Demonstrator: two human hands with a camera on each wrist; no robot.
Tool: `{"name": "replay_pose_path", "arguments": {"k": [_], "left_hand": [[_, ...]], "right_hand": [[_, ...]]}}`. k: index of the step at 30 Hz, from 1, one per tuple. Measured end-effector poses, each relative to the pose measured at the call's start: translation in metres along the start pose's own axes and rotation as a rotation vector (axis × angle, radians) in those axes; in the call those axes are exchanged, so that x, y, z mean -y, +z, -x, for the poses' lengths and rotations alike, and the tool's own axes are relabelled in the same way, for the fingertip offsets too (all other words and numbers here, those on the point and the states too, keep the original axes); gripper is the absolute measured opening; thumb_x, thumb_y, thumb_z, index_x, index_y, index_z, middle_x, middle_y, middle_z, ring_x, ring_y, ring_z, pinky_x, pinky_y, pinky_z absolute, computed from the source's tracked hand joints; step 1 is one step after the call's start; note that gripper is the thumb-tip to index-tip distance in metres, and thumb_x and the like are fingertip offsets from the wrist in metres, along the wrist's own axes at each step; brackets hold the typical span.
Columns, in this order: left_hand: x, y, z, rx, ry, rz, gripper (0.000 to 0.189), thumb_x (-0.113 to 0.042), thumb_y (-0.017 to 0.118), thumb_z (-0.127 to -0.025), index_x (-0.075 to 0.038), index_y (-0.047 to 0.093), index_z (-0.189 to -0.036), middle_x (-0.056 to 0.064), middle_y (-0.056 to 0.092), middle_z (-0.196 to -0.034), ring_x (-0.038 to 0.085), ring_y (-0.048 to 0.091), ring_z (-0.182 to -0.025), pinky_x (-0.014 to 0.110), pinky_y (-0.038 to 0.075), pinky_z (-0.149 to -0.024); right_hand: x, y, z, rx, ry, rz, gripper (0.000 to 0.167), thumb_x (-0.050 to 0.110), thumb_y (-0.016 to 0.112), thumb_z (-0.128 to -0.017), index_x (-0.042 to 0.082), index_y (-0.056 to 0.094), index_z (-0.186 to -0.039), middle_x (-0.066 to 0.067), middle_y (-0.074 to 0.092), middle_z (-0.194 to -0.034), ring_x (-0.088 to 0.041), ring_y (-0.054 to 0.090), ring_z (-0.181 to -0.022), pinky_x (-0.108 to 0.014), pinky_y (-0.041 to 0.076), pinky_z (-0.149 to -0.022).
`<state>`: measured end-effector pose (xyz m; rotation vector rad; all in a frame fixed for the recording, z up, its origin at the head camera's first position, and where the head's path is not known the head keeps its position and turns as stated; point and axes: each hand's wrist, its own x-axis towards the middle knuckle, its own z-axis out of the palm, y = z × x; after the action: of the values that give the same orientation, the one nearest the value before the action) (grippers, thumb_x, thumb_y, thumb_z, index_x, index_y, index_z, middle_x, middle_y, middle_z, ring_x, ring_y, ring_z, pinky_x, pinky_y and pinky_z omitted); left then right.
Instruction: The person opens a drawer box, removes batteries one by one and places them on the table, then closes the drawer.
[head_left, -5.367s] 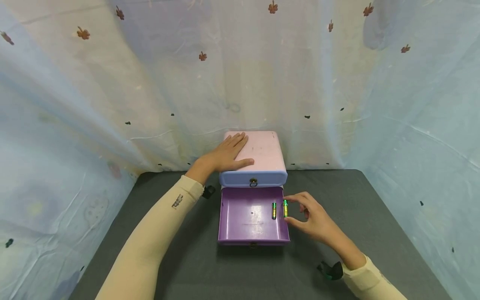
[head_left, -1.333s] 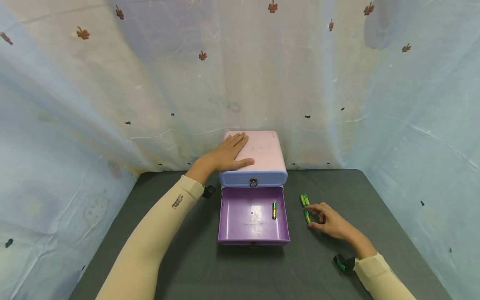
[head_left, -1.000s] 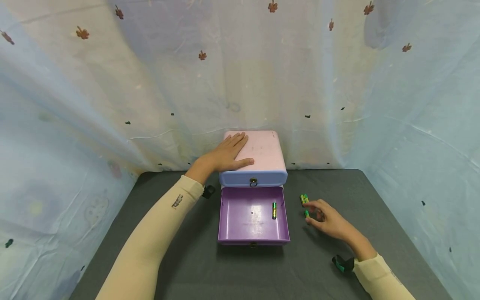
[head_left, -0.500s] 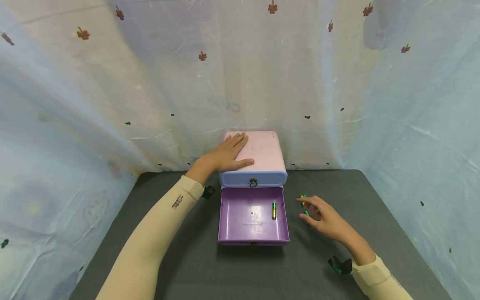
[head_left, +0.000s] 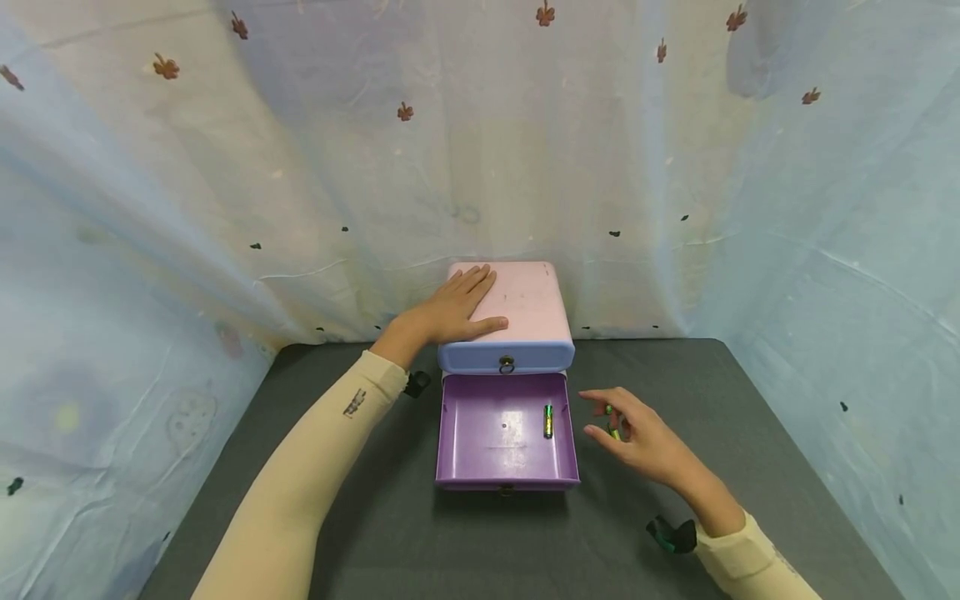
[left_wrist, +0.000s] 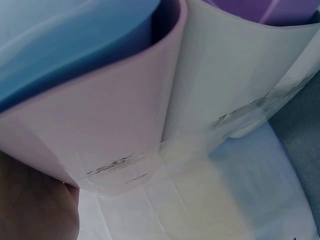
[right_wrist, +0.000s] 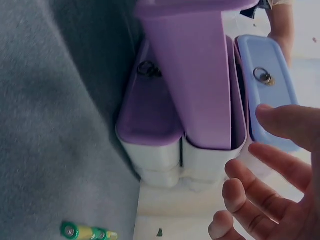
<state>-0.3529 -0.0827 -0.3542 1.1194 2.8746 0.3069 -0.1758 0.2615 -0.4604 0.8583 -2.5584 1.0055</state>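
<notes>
Left sleeve (head_left: 292, 467): cream, slanting up and to the right from the lower edge, the arm stretched well forward.
Left strap (head_left: 417, 383): black, just beside the cuff.
Left hand (head_left: 453, 308): laid flat, palm down, on the pink top of the cabinet (head_left: 525, 300); fingers straight and slightly parted, aimed up and right, thumb spread out near the front edge. The left wrist view catches only a dark slice of it.
Cabinet: blue front with a ring pull (head_left: 507, 367); a pink shell above white ones.
Drawer (head_left: 480, 450): purple, pulled out beneath the blue front.
Drawer battery (head_left: 548, 422): green and gold, lying on the drawer floor near its right wall, pointing front to back.
Right hand (head_left: 645, 442): spread, a clear gap between thumb and forefinger; forefinger nearly straight, its tip near the drawer's right wall, thumb lower and reaching the same way, other fingers loosely bent.
Loose batteries (right_wrist: 85, 232): green, on the gray mat (head_left: 375, 542), right of the drawer, partly hidden by the right hand; their exact number cannot be told.
Right strap (head_left: 669, 534): black and green, at the wrist.
Right sleeve (head_left: 757, 558): cream, slanting up and left from the lower right.
</notes>
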Motion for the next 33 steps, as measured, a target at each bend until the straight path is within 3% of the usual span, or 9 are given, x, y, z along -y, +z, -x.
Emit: {"name": "replay_pose_path", "arguments": {"k": [9,13,18,25,33], "left_hand": [[0.001,0.0,-0.001,-0.003,-0.001,-0.008,0.1,-0.068,0.046,-0.107,-0.007,0.003,-0.173,0.012,0.0,-0.181,0.025,-0.006,-0.167,0.041,-0.007,-0.135],[0.0,0.0,0.0,-0.003,-0.002,-0.009,0.099,-0.068,0.045,-0.107,-0.007,0.004,-0.173,0.012,-0.001,-0.181,0.025,-0.006,-0.167,0.042,-0.006,-0.135],[0.0,-0.001,0.0,-0.004,-0.002,-0.002,0.099,-0.068,0.044,-0.107,-0.007,0.004,-0.173,0.012,0.0,-0.181,0.025,-0.005,-0.167,0.042,-0.006,-0.135],[0.003,0.001,-0.003,0.012,-0.004,-0.01,0.101,-0.071,0.042,-0.106,-0.008,0.001,-0.173,0.01,-0.004,-0.181,0.023,-0.009,-0.167,0.038,-0.009,-0.134],[0.002,-0.001,0.0,0.008,0.006,0.003,0.099,-0.067,0.045,-0.107,-0.006,0.003,-0.173,0.013,-0.002,-0.181,0.026,-0.006,-0.167,0.041,-0.007,-0.135]], "right_hand": [[0.011,0.009,-0.005,0.016,0.004,0.015,0.052,0.012,0.085,-0.095,0.011,0.066,-0.142,0.011,0.057,-0.105,-0.006,0.048,-0.079,-0.02,0.043,-0.059],[0.017,0.013,-0.008,0.033,0.014,0.037,0.054,0.015,0.087,-0.093,0.007,0.066,-0.142,0.008,0.059,-0.106,-0.011,0.051,-0.081,-0.021,0.043,-0.062],[0.024,0.017,-0.011,0.066,0.066,0.086,0.058,0.021,0.087,-0.093,0.007,0.064,-0.145,0.002,0.061,-0.111,-0.015,0.053,-0.084,-0.023,0.044,-0.066],[0.03,0.024,-0.014,0.084,0.14,0.14,0.062,0.029,0.088,-0.092,0.012,0.064,-0.146,0.006,0.057,-0.11,-0.015,0.055,-0.083,-0.023,0.046,-0.062],[0.034,0.03,-0.018,0.117,0.213,0.156,0.062,0.03,0.089,-0.09,0.013,0.065,-0.145,-0.001,0.06,-0.109,-0.019,0.057,-0.082,-0.025,0.048,-0.062]]}}
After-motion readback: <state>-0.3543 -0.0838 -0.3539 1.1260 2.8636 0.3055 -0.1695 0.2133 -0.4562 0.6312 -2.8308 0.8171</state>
